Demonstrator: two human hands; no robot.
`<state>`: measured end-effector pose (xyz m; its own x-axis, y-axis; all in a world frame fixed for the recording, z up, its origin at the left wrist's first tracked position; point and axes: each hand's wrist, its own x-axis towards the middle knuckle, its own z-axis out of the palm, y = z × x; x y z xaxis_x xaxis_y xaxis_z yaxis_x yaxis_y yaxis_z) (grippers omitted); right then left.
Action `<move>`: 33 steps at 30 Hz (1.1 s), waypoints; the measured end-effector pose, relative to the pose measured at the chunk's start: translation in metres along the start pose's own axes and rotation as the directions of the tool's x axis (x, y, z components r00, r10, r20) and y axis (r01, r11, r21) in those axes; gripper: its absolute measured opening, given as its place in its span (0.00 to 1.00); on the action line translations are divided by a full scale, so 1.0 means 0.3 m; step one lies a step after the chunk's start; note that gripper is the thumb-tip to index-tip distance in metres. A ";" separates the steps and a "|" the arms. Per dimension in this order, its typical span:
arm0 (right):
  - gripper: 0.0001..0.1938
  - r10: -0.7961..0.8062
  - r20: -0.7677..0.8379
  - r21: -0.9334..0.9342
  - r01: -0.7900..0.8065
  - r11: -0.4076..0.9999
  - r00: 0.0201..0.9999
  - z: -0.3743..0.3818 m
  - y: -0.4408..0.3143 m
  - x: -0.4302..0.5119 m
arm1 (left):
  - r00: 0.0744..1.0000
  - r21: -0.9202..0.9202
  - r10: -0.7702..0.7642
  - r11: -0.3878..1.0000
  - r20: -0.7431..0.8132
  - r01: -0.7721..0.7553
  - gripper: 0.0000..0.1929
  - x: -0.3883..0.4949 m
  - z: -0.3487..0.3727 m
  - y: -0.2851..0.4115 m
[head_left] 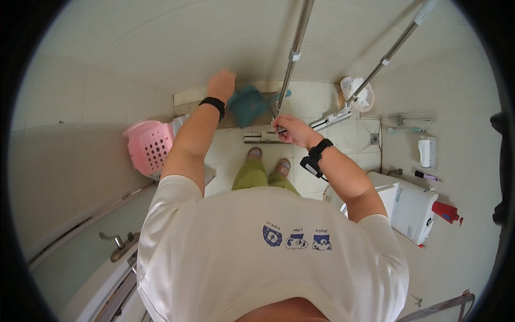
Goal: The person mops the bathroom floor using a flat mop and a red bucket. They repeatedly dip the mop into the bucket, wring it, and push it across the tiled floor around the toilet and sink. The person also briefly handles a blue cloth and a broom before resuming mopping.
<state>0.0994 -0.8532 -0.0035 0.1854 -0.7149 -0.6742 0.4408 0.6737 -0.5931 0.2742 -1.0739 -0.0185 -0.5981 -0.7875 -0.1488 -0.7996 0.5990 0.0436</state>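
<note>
My left hand is raised near the far wall with its fingers curled; whether it holds anything is not clear. Below and right of it, a teal plastic dustpan lies by the wall. My right hand has its fingers closed around a small, thin, dark-and-metallic item that I cannot identify. Behind this hand stands a mop with a metal pole, its flat white head on the floor before my feet. A second mop leans to the right, its white head resting on the tiles.
A pink perforated plastic basket is at the left. A waste bin with a white liner stands far right, near a floor drain. Brushes hang on the right wall, above a white toilet tank with a red bottle. A door handle is lower left.
</note>
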 end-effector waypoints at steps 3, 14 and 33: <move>0.07 0.042 -0.026 0.058 -0.040 0.998 0.999 0.004 -0.043 0.077 | 0.999 -0.048 0.046 0.998 -0.014 -0.046 0.14 0.048 0.064 -0.039; 0.11 0.127 -0.093 0.058 -0.122 0.991 0.988 0.112 -0.238 0.423 | 0.974 -0.373 0.076 0.915 -0.214 -0.154 0.25 -0.105 0.197 -0.139; 0.10 -0.399 -0.078 -0.377 0.344 0.860 0.914 -0.128 -0.149 0.213 | 0.998 -0.365 0.027 0.930 -0.053 -0.044 0.27 -0.049 0.224 -0.136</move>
<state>0.0578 -0.9216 -0.0370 -0.0746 -0.9074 -0.4136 0.1119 0.4045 -0.9076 0.3191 -1.0770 -0.0846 -0.6215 -0.7776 -0.0953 -0.7369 0.5390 0.4079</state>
